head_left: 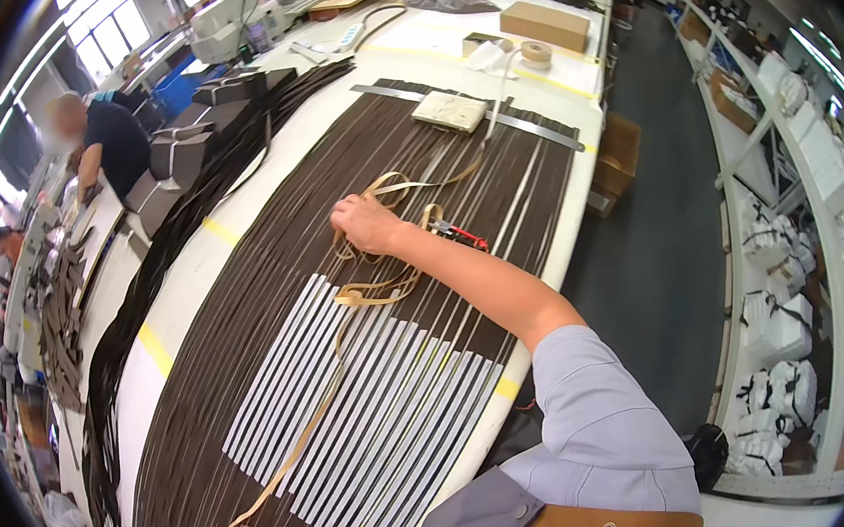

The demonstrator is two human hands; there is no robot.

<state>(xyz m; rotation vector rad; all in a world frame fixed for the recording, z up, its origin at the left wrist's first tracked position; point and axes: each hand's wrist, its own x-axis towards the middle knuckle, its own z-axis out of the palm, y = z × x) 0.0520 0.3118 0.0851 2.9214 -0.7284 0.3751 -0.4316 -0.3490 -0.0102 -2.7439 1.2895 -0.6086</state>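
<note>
My right hand (366,224) reaches across the table from the lower right. Its fingers are bent down and closed at a loop of narrow tan tape (302,443); the fingertips are partly hidden. Beneath it lie long dark brown strips (269,239), side by side. White bands (340,411) show between the strips on the near part. The tape trails in loose loops along the strips, with a tangle near the lower edge. A red-handled tool (467,236) lies just beyond my forearm. My left hand is out of the picture.
A metal ruler (541,133) crosses the far strips, with a pale block (449,112) beside it. Farther back are a tape roll (536,54) and a cardboard box (544,26). Black strips (138,288) hang along the left. Shelves (782,132) line the right; a person (110,140) sits left.
</note>
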